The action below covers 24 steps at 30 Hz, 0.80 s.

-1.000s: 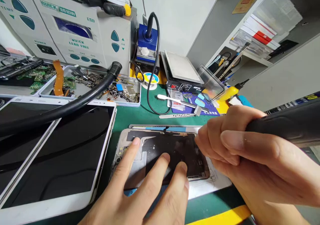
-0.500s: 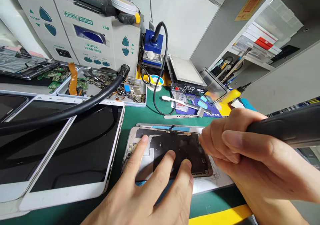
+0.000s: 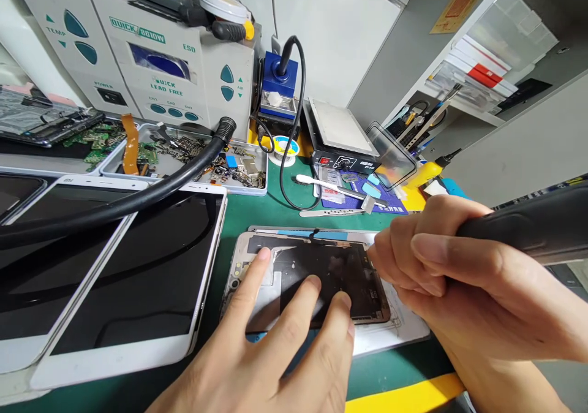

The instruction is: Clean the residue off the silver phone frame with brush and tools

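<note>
A phone body without its back cover point(image 3: 335, 260), with a dark inner face and a pale metal end, lies on a white and blue pad point(image 3: 408, 315). Spread across it, the fingertips of my left hand point(image 3: 285, 339) rest on its surface. My right hand point(image 3: 454, 260) is closed around a thick black cylindrical tool point(image 3: 537, 223), which comes in from the right edge. The fingers of that hand sit by the phone body's right end and hide the tool's tip, so its kind cannot be made out.
White-framed phones or tablets point(image 3: 138, 278) lie at left, crossed by a black hose point(image 3: 174, 183) from a hot air station point(image 3: 165, 51). Behind stand a parts tray point(image 3: 248, 186), a solder spool point(image 3: 283, 151) and a hot plate point(image 3: 342, 128). Tweezers point(image 3: 331, 213) and a white brush point(image 3: 321, 184) lie nearer.
Both hands hold nearly the same pose, the left fingers still on the phone body. My right hand sits very slightly further right. The view has shifted a little.
</note>
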Each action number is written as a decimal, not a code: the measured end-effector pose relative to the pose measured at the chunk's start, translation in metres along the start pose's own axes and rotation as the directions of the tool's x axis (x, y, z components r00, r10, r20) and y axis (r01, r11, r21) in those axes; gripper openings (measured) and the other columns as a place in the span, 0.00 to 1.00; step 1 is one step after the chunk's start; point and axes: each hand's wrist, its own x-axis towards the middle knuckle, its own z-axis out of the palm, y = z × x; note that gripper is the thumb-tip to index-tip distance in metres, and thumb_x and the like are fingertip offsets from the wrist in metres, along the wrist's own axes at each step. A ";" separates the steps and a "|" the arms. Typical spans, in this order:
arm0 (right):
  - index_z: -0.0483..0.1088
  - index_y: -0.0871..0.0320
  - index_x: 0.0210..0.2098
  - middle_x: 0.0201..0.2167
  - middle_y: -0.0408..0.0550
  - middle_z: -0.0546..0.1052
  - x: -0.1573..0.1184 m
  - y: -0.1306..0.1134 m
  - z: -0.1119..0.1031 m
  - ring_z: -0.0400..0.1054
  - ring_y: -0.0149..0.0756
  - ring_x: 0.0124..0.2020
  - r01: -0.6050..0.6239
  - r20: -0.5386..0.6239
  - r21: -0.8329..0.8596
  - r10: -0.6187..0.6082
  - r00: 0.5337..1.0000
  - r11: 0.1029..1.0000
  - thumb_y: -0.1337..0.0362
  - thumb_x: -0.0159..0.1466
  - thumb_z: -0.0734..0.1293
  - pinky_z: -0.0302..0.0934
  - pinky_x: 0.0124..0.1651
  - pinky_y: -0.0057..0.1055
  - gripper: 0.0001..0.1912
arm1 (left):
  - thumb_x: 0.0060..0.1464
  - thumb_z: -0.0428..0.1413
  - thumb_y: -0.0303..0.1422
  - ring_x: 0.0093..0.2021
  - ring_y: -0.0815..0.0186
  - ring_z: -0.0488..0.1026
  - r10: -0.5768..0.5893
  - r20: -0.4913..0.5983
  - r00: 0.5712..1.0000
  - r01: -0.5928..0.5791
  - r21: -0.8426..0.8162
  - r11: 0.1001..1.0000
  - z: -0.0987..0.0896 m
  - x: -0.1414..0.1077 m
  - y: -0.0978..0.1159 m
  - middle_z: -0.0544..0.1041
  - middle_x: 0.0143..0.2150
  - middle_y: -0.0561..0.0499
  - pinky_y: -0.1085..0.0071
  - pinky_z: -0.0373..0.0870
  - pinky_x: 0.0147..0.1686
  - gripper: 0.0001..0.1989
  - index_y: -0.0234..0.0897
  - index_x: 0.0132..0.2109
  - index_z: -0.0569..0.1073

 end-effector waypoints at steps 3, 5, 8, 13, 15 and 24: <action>0.57 0.54 0.17 0.12 0.38 0.59 0.000 -0.002 0.001 0.50 0.33 0.15 -0.003 0.008 -0.020 0.004 1.000 1.000 0.66 0.58 0.69 0.49 0.20 0.37 0.19 | 0.64 0.55 0.43 0.61 0.44 0.65 0.000 0.012 1.000 0.000 -0.008 1.000 0.001 0.000 0.000 0.72 0.64 0.47 0.32 0.46 0.66 0.21 0.38 0.59 0.74; 0.57 0.54 0.17 0.12 0.38 0.57 0.001 -0.003 0.004 0.49 0.33 0.15 0.004 -0.004 -0.018 -0.005 1.000 1.000 0.66 0.57 0.69 0.47 0.19 0.37 0.19 | 0.64 0.55 0.43 0.62 0.44 0.65 0.001 0.017 1.000 -0.001 -0.009 1.000 0.001 0.000 0.000 0.72 0.64 0.47 0.32 0.46 0.66 0.22 0.38 0.60 0.74; 0.57 0.53 0.17 0.12 0.38 0.57 0.002 -0.002 0.005 0.49 0.33 0.15 -0.007 -0.006 -0.020 0.007 1.000 1.000 0.66 0.58 0.69 0.48 0.19 0.37 0.19 | 0.64 0.55 0.43 0.62 0.45 0.64 0.002 0.025 1.000 -0.002 -0.011 1.000 0.000 -0.001 0.000 0.71 0.65 0.47 0.32 0.46 0.66 0.22 0.39 0.60 0.73; 0.56 0.54 0.17 0.12 0.38 0.56 0.002 0.002 0.002 0.48 0.32 0.15 0.033 -0.040 -0.002 -0.033 0.999 0.999 0.66 0.58 0.68 0.48 0.20 0.36 0.18 | 0.64 0.55 0.43 0.61 0.45 0.65 0.000 0.032 0.999 0.000 0.005 1.000 -0.001 -0.001 0.000 0.71 0.64 0.46 0.32 0.47 0.66 0.21 0.38 0.60 0.73; 0.57 0.53 0.18 0.13 0.38 0.57 0.001 0.001 -0.002 0.50 0.33 0.15 0.021 0.004 -0.021 -0.021 1.000 1.000 0.66 0.59 0.69 0.50 0.20 0.36 0.19 | 0.64 0.55 0.43 0.62 0.45 0.65 0.002 0.035 0.999 -0.002 0.002 1.000 0.000 -0.001 0.000 0.71 0.65 0.46 0.31 0.46 0.66 0.22 0.38 0.61 0.73; 0.59 0.53 0.17 0.13 0.40 0.59 0.001 -0.011 -0.007 0.53 0.35 0.16 -0.055 0.092 -0.089 0.063 0.994 0.995 0.63 0.60 0.70 0.54 0.20 0.37 0.20 | 0.63 0.57 0.41 0.60 0.46 0.66 0.048 0.011 0.999 -0.048 0.011 0.999 -0.001 -0.001 -0.004 0.71 0.64 0.46 0.32 0.46 0.67 0.21 0.38 0.59 0.74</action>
